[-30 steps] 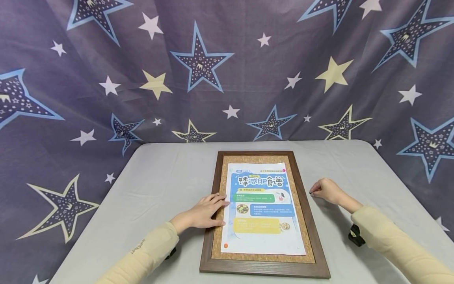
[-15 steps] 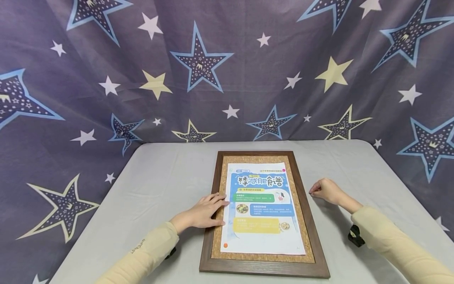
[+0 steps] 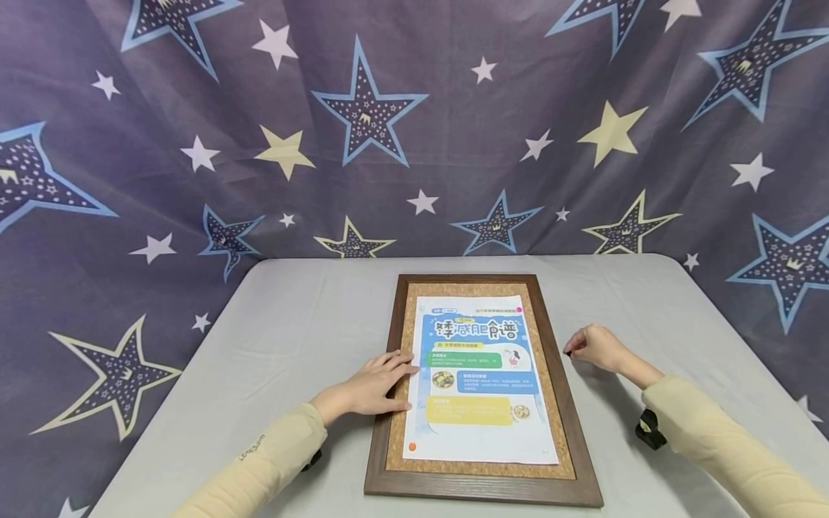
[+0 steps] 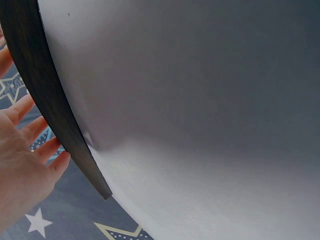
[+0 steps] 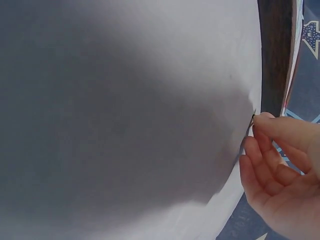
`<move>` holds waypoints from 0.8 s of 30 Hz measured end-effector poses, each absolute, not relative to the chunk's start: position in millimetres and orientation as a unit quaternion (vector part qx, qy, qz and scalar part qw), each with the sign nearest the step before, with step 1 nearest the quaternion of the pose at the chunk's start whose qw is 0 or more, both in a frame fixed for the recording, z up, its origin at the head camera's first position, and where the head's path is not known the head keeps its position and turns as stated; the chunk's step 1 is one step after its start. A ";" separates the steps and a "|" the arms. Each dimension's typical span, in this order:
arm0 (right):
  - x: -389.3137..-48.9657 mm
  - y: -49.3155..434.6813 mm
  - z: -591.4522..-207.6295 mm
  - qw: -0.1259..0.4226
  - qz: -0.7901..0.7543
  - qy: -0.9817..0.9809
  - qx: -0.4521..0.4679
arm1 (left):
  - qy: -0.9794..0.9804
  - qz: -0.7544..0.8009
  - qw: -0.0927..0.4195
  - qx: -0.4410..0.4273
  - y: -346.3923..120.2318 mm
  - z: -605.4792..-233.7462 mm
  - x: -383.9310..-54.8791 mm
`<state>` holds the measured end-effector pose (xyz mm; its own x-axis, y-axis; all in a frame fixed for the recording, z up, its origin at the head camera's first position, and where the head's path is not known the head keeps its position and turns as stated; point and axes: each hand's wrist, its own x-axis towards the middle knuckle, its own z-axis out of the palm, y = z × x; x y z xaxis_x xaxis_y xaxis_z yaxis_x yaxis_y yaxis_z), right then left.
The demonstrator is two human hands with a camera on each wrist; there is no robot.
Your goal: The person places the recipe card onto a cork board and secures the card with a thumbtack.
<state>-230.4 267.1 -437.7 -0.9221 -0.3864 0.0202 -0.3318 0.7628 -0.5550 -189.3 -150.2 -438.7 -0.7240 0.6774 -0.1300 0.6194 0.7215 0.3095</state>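
A printed paper poster lies on a cork board with a brown wooden frame. My left hand rests across the frame's left side, its spread fingertips on the poster's left edge. In the left wrist view, the frame's dark edge runs beside that hand. Just right of the frame, my right hand pinches a small dark pin-like object between thumb and forefinger, close to the table. Its exact kind is too small to tell. A pink dot and an orange dot mark two poster corners.
The board lies on a table with a pale grey cloth. A dark curtain with stars hangs behind the table and at both sides. A black wrist strap shows below the right cuff.
Both hands and the board have stayed in place. The head view has shifted very slightly.
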 end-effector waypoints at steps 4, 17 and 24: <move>-230.2 266.7 -438.1 0.052 -0.293 0.935 -0.192 | 0.920 0.123 0.117 0.353 -150.5 -438.8 -189.2; -230.5 269.7 -441.8 0.051 -0.304 0.932 -0.191 | 0.922 0.116 0.122 0.350 -150.0 -437.7 -188.3; -229.9 269.8 -436.9 0.044 -0.301 0.930 -0.208 | 0.921 0.119 0.121 0.352 -150.1 -437.2 -188.5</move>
<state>-229.9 269.8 -436.9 -0.9098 -0.4126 0.0443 -0.3601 0.7319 -0.5785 -188.5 -150.1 -437.2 -0.7231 0.6764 -0.1401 0.6188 0.7245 0.3038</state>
